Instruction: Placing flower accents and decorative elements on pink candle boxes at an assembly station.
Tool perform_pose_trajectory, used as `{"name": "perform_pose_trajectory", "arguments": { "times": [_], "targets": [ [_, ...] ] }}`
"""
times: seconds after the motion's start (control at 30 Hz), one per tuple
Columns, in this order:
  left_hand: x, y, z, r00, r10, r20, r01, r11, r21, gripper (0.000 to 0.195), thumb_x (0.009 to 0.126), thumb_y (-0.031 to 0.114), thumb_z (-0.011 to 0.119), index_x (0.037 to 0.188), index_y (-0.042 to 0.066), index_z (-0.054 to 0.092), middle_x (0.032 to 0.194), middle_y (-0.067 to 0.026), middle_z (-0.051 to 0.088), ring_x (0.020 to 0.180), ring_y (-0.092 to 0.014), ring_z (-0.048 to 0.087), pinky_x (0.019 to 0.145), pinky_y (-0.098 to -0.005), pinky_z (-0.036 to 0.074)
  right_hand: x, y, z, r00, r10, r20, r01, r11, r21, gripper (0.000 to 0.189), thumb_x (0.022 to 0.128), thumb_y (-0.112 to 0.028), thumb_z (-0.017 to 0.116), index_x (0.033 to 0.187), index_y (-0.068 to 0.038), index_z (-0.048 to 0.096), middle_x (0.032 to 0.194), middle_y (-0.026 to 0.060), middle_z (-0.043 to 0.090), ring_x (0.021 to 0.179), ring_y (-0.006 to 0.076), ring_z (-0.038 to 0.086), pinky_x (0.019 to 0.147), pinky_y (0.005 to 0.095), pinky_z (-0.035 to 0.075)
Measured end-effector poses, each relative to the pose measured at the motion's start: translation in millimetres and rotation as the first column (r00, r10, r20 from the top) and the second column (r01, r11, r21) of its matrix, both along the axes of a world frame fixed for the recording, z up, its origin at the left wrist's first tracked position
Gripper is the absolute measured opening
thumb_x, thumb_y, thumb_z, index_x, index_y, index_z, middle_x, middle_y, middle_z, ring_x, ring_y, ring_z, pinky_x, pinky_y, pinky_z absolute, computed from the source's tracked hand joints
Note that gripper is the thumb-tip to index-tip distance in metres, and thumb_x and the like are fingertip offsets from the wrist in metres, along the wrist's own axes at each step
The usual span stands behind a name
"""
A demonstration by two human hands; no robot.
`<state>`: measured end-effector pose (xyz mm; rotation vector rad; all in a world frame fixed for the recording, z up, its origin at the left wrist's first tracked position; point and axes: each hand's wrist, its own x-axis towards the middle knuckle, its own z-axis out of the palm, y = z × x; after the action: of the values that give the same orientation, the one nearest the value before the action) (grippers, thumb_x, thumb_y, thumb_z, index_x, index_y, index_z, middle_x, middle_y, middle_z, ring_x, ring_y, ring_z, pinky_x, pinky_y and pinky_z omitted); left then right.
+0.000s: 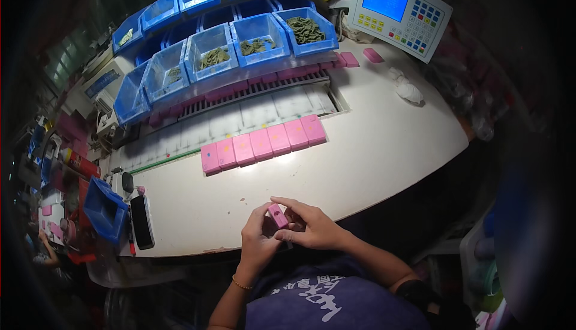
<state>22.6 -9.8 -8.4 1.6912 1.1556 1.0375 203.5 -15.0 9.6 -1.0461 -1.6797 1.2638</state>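
Between both hands, over the front edge of the white worktable (360, 150), a small pink block (278, 215) with a dark notch in its face is held tilted. My left hand (261, 233) wraps its left side. On the right side, my right hand (308, 224) has its fingers and thumb around the block. Farther back, a row of several pink rectangular blocks (261, 144) stands side by side, some bearing small yellow or blue marks. Other pink blocks lie beneath the bins, and a single pink block (372, 55) lies at the back right.
Blue bins (261, 37), some holding dried green leaves (306, 30), are racked behind. A control panel (400, 12) stands back right, with a white cloth bundle (407, 88) in front. A phone (141, 222), a red marker (132, 245) and a blue bin (104, 210) are at left. Another person's arm (48, 249) shows far left.
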Motion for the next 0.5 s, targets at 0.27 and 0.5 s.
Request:
{"name": "perform_pose_trajectory", "arguments": {
  "times": [0.27,0.5],
  "targets": [
    [-30,8,9,0.983,-0.131,-0.129,0.142,0.987,0.074,0.057,0.080,0.007,0.070,0.134,-0.001,0.055,0.121,-0.0164,0.064,0.106,-0.026,0.060,0.089,-0.0344,0.052,-11,1,1,0.983,-0.168,0.078,0.165,0.985,0.047,0.046,0.085,-0.027,0.078,0.121,-0.006,0.059,0.084,0.0047,0.059,0.068,0.0103,0.054,0.059,0.0265,0.043],
    [-27,2,8,0.990,-0.130,0.050,0.136,0.982,-0.133,0.062,0.077,0.003,0.076,0.135,-0.001,0.053,0.115,-0.0180,0.065,0.096,-0.024,0.067,0.082,-0.0332,0.055,-27,-11,7,0.978,-0.190,0.082,0.192,0.981,-0.016,0.043,0.087,-0.029,0.077,0.116,-0.002,0.061,0.095,0.0113,0.063,0.079,0.0193,0.063,0.072,0.0317,0.052]
  ]
}}
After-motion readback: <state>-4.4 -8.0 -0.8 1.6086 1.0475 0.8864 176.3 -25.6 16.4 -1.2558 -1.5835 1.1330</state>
